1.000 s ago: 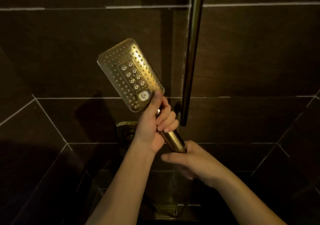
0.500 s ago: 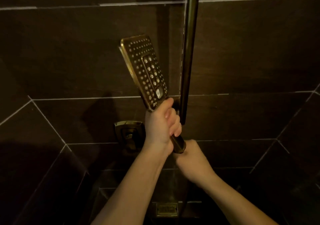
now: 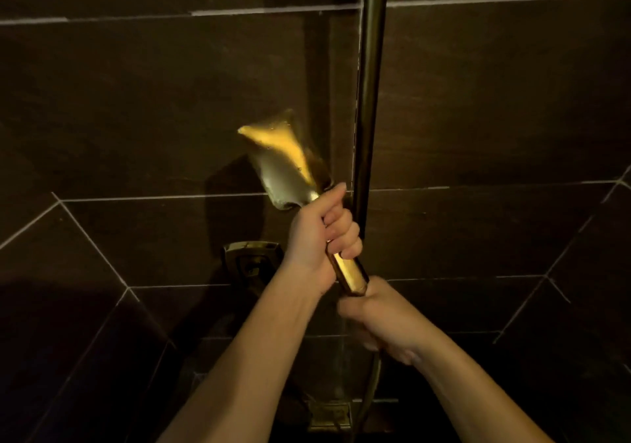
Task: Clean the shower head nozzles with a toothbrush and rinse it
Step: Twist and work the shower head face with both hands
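Dim shower stall, dark wall tiles (image 3: 136,101) with pale grout lines. Vertical riser rail (image 3: 370,101) taken as landmark, running from the top edge down to mid-frame.

Shower head (image 3: 283,159) just left of the rail, held up in the air, tilted with the flat head leaning up and to the left, blurred. Smooth brass back turned toward the camera; nozzle face not visible. Handle slanting down and right toward the foot of the rail.

Left hand (image 3: 321,238) wrapped round the handle just below the head, fingers curled tight, thumb laid along the neck, knuckles close beside the rail; touching or not, cannot tell.

Right hand (image 3: 379,313) below the foot of the rail, closed round the bottom end of the handle where the hose (image 3: 370,391) joins, fingers curled under and partly hidden.

Hose hanging down from that hand toward the floor. Brass wall valve (image 3: 252,258) mounted left of the rail, behind the left wrist. Small square floor drain (image 3: 329,412) far below the rail, near the bottom edge.
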Tool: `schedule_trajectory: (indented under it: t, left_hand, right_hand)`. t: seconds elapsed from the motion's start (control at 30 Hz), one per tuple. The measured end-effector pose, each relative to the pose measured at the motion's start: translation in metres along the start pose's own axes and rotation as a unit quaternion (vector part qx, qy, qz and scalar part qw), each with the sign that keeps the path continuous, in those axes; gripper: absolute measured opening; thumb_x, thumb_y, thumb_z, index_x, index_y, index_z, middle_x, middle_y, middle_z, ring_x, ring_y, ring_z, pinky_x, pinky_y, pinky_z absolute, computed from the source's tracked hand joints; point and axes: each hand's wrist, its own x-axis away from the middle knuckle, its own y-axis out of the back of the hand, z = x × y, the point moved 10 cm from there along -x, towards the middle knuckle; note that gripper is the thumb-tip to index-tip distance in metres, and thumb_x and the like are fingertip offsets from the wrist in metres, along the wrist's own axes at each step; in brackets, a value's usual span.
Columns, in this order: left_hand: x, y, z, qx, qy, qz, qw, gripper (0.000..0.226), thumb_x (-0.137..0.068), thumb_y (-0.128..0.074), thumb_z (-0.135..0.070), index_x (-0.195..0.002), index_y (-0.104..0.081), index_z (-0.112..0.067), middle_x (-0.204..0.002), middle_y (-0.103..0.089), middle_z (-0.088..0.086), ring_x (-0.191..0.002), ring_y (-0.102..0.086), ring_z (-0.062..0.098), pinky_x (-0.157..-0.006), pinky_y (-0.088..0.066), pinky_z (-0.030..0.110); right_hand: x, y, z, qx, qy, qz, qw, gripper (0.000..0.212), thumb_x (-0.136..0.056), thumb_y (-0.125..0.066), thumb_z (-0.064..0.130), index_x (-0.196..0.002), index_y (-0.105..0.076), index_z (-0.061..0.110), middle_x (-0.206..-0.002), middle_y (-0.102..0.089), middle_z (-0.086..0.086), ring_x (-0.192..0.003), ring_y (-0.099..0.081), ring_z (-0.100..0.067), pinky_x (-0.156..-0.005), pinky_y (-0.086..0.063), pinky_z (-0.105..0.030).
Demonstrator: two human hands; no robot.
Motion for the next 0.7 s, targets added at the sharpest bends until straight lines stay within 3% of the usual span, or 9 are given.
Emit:
schedule_trajectory:
  t: [0.1, 0.17, 0.27, 0.33, 0.43, 0.5, 0.57, 0.63, 0.7]
  left_hand:
    - [0.007, 0.026, -0.003, -0.015, -0.078, -0.161, 0.984, 0.042, -0.095, -0.065, -0.029, -0.057, -0.049, -0.021, -0.049, -0.034, -0.006, -0.041, -0.03, 0.009, -0.045, -0.027, 0.025]
    - [0.009, 0.023, -0.004, -0.025, -0.093, -0.143, 0.985, 0.037, -0.095, -0.065, -0.026, -0.061, -0.052, -0.02, -0.052, -0.037, -0.006, -0.044, -0.034, 0.009, -0.047, -0.032, 0.025]
    - [0.005, -0.006, -0.007, -0.009, -0.063, 0.055, 0.996, 0.04, -0.092, -0.062, -0.015, -0.055, -0.048, -0.017, -0.046, -0.04, -0.005, -0.038, -0.036, 0.008, -0.044, -0.031, 0.022]
    - [0.009, -0.031, -0.008, 0.043, -0.022, 0.205, 0.978, 0.038, -0.088, -0.064, -0.012, -0.053, -0.05, -0.014, -0.042, -0.046, -0.004, -0.034, -0.043, 0.008, -0.041, -0.034, 0.022]
    - [0.02, -0.054, -0.008, 0.102, 0.021, 0.304, 0.947, 0.039, -0.087, -0.064, -0.013, -0.05, -0.054, -0.011, -0.038, -0.041, -0.002, -0.029, -0.038, 0.011, -0.038, -0.033, 0.024]
    - [0.013, -0.049, -0.003, 0.061, 0.024, 0.239, 0.969, 0.047, -0.09, -0.064, -0.019, -0.046, -0.048, -0.015, -0.036, -0.031, -0.004, -0.029, -0.03, 0.01, -0.035, -0.028, 0.022]
    - [0.002, -0.024, 0.002, -0.007, 0.005, 0.069, 0.998, 0.05, -0.091, -0.067, -0.027, -0.047, -0.043, -0.019, -0.038, -0.03, -0.006, -0.031, -0.029, 0.009, -0.036, -0.028, 0.023]
    - [0.002, 0.001, 0.001, -0.047, -0.041, -0.081, 0.995, 0.047, -0.09, -0.071, -0.031, -0.053, -0.045, -0.019, -0.045, -0.032, -0.004, -0.037, -0.031, 0.01, -0.04, -0.031, 0.025]
    - [0.005, 0.003, -0.001, -0.058, -0.065, -0.097, 0.991, 0.038, -0.09, -0.073, -0.03, -0.06, -0.051, -0.018, -0.051, -0.037, -0.003, -0.043, -0.037, 0.011, -0.046, -0.036, 0.026]
  right_hand:
    - [0.0, 0.026, 0.015, 0.179, 0.053, -0.133, 0.973, 0.019, -0.083, -0.061, 0.006, -0.071, -0.058, 0.02, -0.056, -0.054, 0.004, -0.046, -0.051, -0.01, -0.047, -0.039, -0.025]
    - [0.003, 0.027, 0.018, 0.2, 0.061, -0.143, 0.968, 0.016, -0.084, -0.062, 0.007, -0.074, -0.062, 0.019, -0.06, -0.059, 0.003, -0.048, -0.056, -0.006, -0.049, -0.042, -0.024]
    - [0.008, 0.015, 0.02, 0.101, 0.061, -0.041, 0.992, 0.021, -0.083, -0.061, 0.003, -0.07, -0.052, 0.016, -0.054, -0.045, -0.001, -0.043, -0.042, -0.014, -0.045, -0.033, -0.029]
    - [0.013, -0.004, 0.015, -0.016, 0.021, 0.068, 0.997, 0.032, -0.086, -0.062, 0.002, -0.064, -0.046, 0.018, -0.049, -0.034, -0.001, -0.037, -0.031, -0.012, -0.04, -0.018, -0.027]
    - [0.023, -0.03, 0.007, -0.128, -0.041, 0.18, 0.974, 0.043, -0.089, -0.06, 0.002, -0.059, -0.038, 0.022, -0.049, -0.028, 0.002, -0.033, -0.026, -0.005, -0.035, -0.012, -0.02]
    - [0.018, -0.023, 0.004, -0.128, -0.046, 0.145, 0.98, 0.039, -0.088, -0.06, 0.002, -0.06, -0.042, 0.022, -0.05, -0.03, 0.001, -0.034, -0.027, -0.006, -0.036, -0.015, -0.02]
    - [0.009, 0.003, 0.01, 0.004, 0.009, 0.019, 1.0, 0.028, -0.085, -0.059, 0.002, -0.066, -0.048, 0.018, -0.052, -0.037, -0.002, -0.039, -0.034, -0.012, -0.041, -0.025, -0.027]
    - [0.007, 0.026, 0.02, 0.152, 0.063, -0.1, 0.981, 0.017, -0.083, -0.061, 0.006, -0.071, -0.056, 0.017, -0.057, -0.049, -0.003, -0.048, -0.045, -0.015, -0.049, -0.036, -0.032]
    - [0.007, 0.03, 0.023, 0.174, 0.076, -0.125, 0.974, 0.011, -0.082, -0.062, 0.011, -0.077, -0.062, 0.02, -0.06, -0.056, -0.001, -0.052, -0.053, -0.015, -0.053, -0.041, -0.033]
